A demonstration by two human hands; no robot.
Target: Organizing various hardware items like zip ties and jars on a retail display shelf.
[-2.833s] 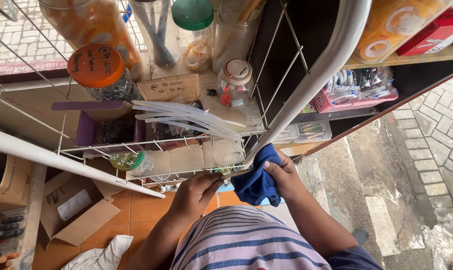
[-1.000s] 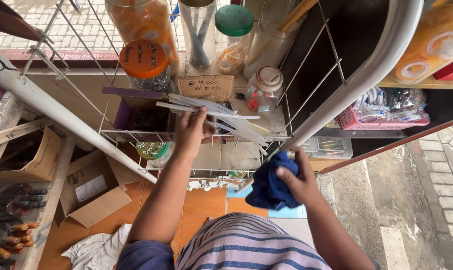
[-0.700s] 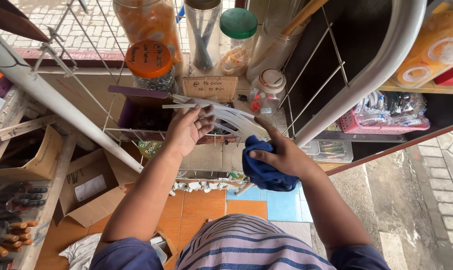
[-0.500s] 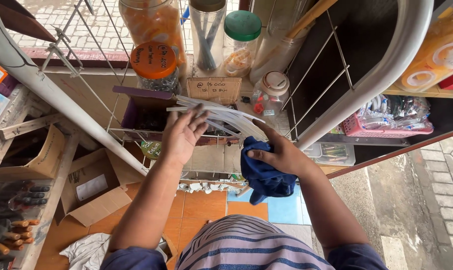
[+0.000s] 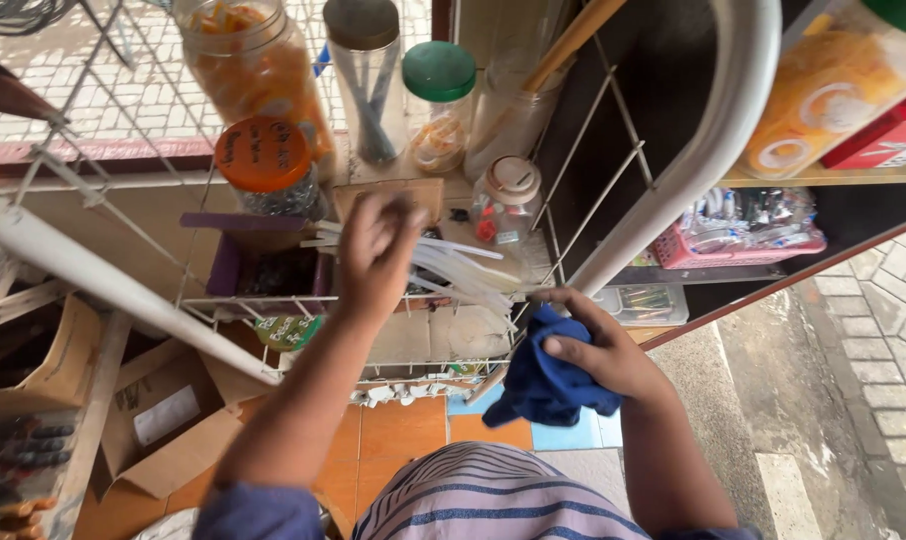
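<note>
My left hand (image 5: 375, 255) reaches forward over a white wire rack (image 5: 273, 300), with its fingers on a bundle of clear plastic straws (image 5: 453, 265) lying across the rack; whether it grips them is unclear. My right hand (image 5: 598, 345) is closed on a crumpled blue cloth (image 5: 543, 385), held at the rack's right front corner, beside a thick white pipe (image 5: 693, 160). Behind the left hand stand a small brown box (image 5: 428, 195) and a small jar with a pale lid (image 5: 503, 200).
At the back of the shelf stand a tall jar of orange snacks (image 5: 248, 65), an orange-lidded jar (image 5: 268, 165), a metal cup (image 5: 368, 85) and a green-lidded jar (image 5: 440, 105). A purple tray (image 5: 223, 265) sits left. Open cardboard boxes (image 5: 163, 420) lie below on orange tiles. A pink basket (image 5: 743, 235) is right.
My left hand rose from below the rack onto the straws and has reached further back. My right hand with the blue cloth stayed near the rack's right corner.
</note>
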